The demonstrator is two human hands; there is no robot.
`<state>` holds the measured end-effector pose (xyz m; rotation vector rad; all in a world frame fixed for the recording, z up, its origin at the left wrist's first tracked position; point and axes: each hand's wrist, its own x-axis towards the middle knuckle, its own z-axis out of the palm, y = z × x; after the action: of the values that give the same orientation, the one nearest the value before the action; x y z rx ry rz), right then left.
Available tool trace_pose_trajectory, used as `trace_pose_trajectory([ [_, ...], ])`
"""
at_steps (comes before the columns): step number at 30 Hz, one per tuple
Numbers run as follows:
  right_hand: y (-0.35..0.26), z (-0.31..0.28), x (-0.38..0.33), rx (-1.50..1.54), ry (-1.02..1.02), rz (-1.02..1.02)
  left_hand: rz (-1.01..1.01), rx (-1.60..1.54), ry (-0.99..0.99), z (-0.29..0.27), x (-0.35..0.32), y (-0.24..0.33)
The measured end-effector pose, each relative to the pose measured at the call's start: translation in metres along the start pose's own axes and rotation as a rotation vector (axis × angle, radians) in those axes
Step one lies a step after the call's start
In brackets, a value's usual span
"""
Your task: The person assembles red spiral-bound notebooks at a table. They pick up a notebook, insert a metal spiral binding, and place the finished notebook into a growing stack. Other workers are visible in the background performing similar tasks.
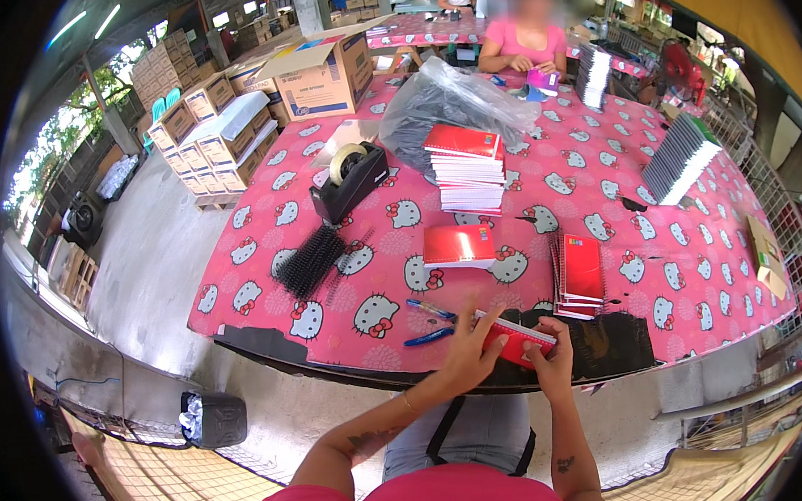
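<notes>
Red notebook (517,339) lies crosswise, held between left hand (466,353) and right hand (551,356).

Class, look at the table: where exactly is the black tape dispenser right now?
In the head view, the black tape dispenser stands on the pink table's left half, beyond the black spiral bindings and left of the stack of red notebooks.

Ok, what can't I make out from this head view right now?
- Red notebook in the left hand and right hand: the fingers cover much of it, so its binding edge is unclear.
- Contents of the grey plastic bag: hidden by the plastic.
- What the person in pink across the table is handling: too small.
- Right table edge: bent by the fisheye rim.
</notes>
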<state>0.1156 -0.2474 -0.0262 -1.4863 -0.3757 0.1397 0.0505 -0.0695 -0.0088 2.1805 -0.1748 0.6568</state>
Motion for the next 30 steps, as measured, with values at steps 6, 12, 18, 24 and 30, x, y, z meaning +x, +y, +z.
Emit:
trace_pose_trajectory([
  [6, -0.002, -0.012, -0.001, 0.009, -0.038, -0.091, -0.077, 0.090, 0.068, -0.044, 0.027, -0.043],
  [12, -0.008, 0.005, 0.002, 0.107, -0.052, -0.057, -0.174, 1.141, 0.282, -0.155, 0.070, -0.184],
  [18, -0.016, -0.001, -0.003, -0.045, -0.123, 0.045, -0.198, 0.361, 0.329, -0.136, 0.064, -0.131],
  [24, -0.023, 0.000, -0.004, -0.033, -0.133, 0.032, 0.044, 0.155, 0.438, -0.136, 0.060, -0.082],
  [30, -0.020, -0.001, -0.007, -0.038, -0.141, 0.058, -0.101, -0.116, 0.380, -0.141, 0.052, -0.072],
])
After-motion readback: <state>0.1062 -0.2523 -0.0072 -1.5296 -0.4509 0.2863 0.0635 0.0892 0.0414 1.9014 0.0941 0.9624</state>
